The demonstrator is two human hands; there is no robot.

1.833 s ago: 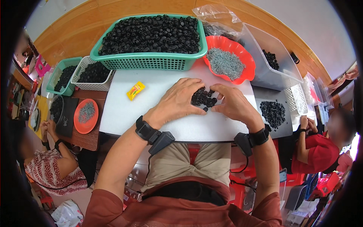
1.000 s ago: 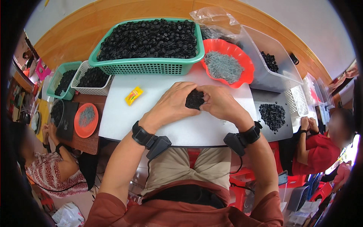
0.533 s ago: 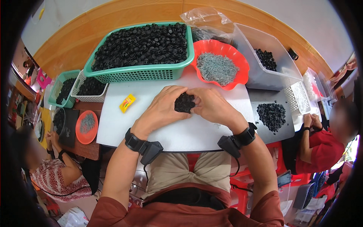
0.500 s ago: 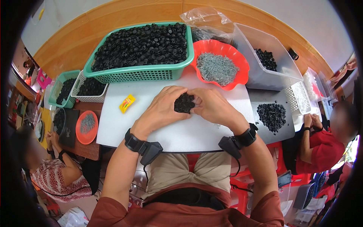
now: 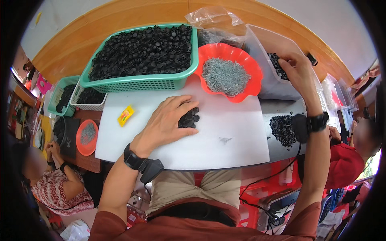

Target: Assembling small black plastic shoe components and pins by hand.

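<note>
The right hand has left the pile of small black parts and now reaches, fingers curled, into the clear bin at two o'clock; the left hand cups the pile.

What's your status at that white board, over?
Left hand cupped over small black parts pile. Right hand reaching into clear bin. Nothing between them.
</note>
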